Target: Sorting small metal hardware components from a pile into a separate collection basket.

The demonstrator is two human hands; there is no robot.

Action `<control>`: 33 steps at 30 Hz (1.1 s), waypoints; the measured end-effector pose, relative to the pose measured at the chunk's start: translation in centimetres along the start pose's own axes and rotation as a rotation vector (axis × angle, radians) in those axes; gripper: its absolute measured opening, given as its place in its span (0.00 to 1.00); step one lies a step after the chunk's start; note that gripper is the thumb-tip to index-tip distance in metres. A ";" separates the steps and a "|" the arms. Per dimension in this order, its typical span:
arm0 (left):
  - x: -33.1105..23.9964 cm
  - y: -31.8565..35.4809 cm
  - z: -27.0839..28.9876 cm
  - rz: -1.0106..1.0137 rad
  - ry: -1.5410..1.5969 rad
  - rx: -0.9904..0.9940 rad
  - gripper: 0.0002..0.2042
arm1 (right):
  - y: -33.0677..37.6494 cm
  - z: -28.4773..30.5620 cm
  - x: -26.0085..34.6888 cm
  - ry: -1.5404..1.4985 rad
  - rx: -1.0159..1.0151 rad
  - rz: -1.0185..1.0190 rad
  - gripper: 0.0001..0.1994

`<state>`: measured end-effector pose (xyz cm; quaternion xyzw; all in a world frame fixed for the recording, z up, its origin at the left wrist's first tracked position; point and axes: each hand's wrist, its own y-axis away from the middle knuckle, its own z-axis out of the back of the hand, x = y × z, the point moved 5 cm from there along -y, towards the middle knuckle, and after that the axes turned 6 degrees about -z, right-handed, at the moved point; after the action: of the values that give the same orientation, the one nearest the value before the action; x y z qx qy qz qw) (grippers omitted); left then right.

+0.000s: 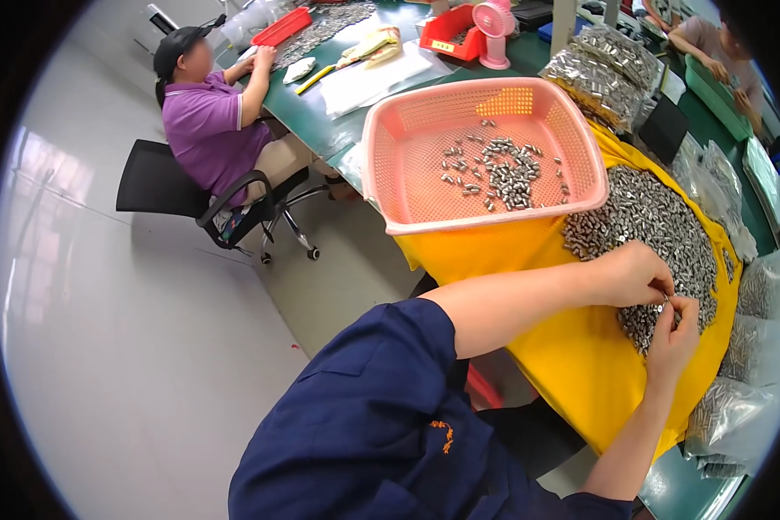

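Note:
My left hand [637, 273] and my right hand [674, 328] meet fingertip to fingertip over a yellow cloth [572, 347], pinching a small metal cylinder [666, 300] between them. Both hover at the near edge of a large heap of small silvery metal cylinders [659, 221] spread on the cloth. A pink plastic mesh basket [390, 147] stands to the left of the heap, holding a small cluster of the same metal parts [507, 173].
Clear bags of metal parts [602, 69] lie behind the basket, more bags [728, 416] at the right. A person in a purple shirt [204, 121] sits on an office chair at the green table's [321, 113] far left. Another person [711, 48] works at the far right. A pink fan [494, 26] and red trays [446, 35] stand at the back.

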<state>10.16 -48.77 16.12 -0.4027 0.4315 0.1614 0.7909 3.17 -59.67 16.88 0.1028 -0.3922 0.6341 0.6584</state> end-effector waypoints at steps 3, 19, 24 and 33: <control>-0.1 0.1 0.0 -0.037 -0.088 -0.036 0.08 | -0.1 -0.2 0.2 0.028 -0.008 0.025 0.02; 0.1 0.2 0.9 -0.050 -0.178 -0.127 0.05 | -0.5 0.1 -1.6 -0.038 -0.034 -0.028 0.02; -0.4 -0.4 1.3 -0.093 -0.106 -0.178 0.05 | -0.3 1.6 -1.8 -0.050 -0.041 -0.156 0.03; 2.1 0.6 0.7 0.432 0.538 -0.059 0.07 | -0.6 0.4 0.0 -0.286 -0.018 -0.157 0.03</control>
<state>11.38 -48.07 14.35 -0.3529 0.6950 0.2259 0.5843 3.56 -59.98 17.38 0.2165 -0.4783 0.5562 0.6441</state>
